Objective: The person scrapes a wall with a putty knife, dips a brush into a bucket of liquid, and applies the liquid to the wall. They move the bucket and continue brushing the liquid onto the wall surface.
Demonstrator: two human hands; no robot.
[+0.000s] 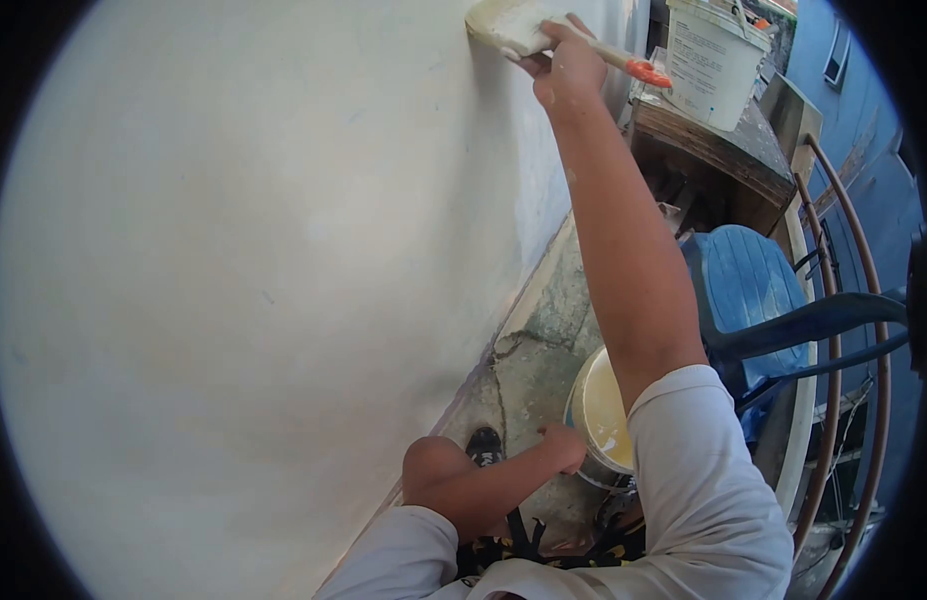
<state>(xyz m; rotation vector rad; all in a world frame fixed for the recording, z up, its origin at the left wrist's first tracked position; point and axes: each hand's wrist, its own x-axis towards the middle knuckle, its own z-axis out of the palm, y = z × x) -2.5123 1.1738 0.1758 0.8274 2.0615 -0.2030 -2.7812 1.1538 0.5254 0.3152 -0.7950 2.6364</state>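
Observation:
My right hand (573, 62), arm stretched far up and forward, is closed around a wide paintbrush (615, 55). The brush has a pale handle with an orange end, and its paint-coated head lies against the off-white wall (283, 230). Low in the view, my left hand (561, 449) is curled closed right beside the rim of a paint bucket (605, 400). What those fingers hold, if anything, is hidden. Pale yellowish paint shows inside the bucket, partly covered by my right arm.
A white printed bucket (711, 65) stands on a worn wooden box (718, 130) at upper right. Below it is a blue plastic chair (748, 290), close to my right arm. Brown metal railings (831, 400) run along the right. A cracked concrete floor (543, 350) meets the wall.

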